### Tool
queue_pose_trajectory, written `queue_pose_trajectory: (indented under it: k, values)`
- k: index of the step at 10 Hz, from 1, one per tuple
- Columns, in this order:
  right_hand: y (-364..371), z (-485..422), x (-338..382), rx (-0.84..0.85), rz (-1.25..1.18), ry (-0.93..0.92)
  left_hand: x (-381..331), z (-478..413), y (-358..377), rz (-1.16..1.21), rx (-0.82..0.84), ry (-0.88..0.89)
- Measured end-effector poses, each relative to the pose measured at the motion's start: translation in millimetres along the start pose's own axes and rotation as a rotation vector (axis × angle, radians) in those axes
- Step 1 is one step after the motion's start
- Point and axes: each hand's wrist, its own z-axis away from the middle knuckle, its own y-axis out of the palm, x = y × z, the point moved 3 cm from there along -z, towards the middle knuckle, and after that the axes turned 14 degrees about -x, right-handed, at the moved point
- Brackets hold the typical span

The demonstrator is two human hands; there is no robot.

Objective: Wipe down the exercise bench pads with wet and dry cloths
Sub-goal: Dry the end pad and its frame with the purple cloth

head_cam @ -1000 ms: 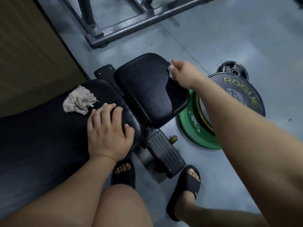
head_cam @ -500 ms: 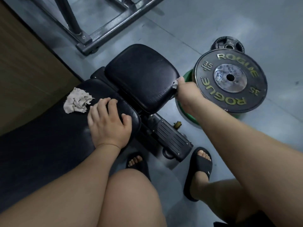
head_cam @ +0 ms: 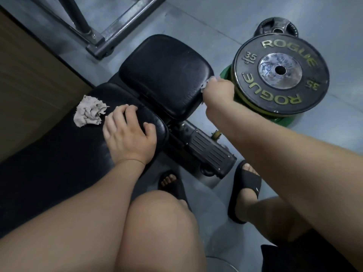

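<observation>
The right hand point(head_cam: 218, 93) is closed tight around a small cloth point(head_cam: 206, 84). Only a pale bit of the cloth peeks out by the fingers. The hand presses that cloth against the right edge of the small pad point(head_cam: 163, 75), which is black and has round corners.

The left hand point(head_cam: 129, 134) lies flat on the end of the long pad point(head_cam: 59, 154). Its fingers are loose and a little spread, and the thumb hangs over the pad's edge. It holds nothing.

A second cloth, the crumpled cloth point(head_cam: 89, 111), sits on the long pad just beside the left hand's fingers. It is light grey and all bunched up. I cannot tell which cloth is wet and which is dry.

A black metal part point(head_cam: 208, 152) with ridges sticks out under the two pads.

On the floor point(head_cam: 196, 16), close behind the right hand, a big black weight plate point(head_cam: 280, 75) lies on top of a green plate point(head_cam: 282, 119). The black one says ROGUE and 35. A little dark plate point(head_cam: 277, 26) lies just past them.

A grey metal frame point(head_cam: 121, 26) stands on the floor beyond the small pad. A brown wooden wall point(head_cam: 29, 75) runs along the left side.

The person's bare knees are at the bottom, and both feet wear black sandals point(head_cam: 245, 185).
</observation>
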Motion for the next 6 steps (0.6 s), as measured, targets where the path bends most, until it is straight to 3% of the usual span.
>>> queue_pose_trajectory:
  k: [1,2,3,4,5,6]
  values:
    - [3.7,30.6,-26.4,-0.014,0.045,0.017,-0.7,-0.2,-0.7,0.005,0.005,0.003]
    - [7.1,64.2,-50.0,0.139,0.095,0.091,-1.4,-0.7,-1.4,0.012,0.004,-0.004]
    - [7.3,83.4,-54.7,0.301,0.03,0.236,-1.5,-0.4,-1.7,0.015,0.007,-0.011]
    - [2.4,73.2,-51.1,0.377,-0.104,0.262,-0.4,0.0,-1.4,0.017,0.004,-0.014]
    - [-15.2,66.1,-41.4,0.3,-0.041,0.135,-0.5,0.3,-1.5,0.017,0.012,-0.013]
    - [-28.0,67.6,-30.2,0.249,0.279,-0.402,0.3,0.0,-1.7,0.023,0.01,-0.021]
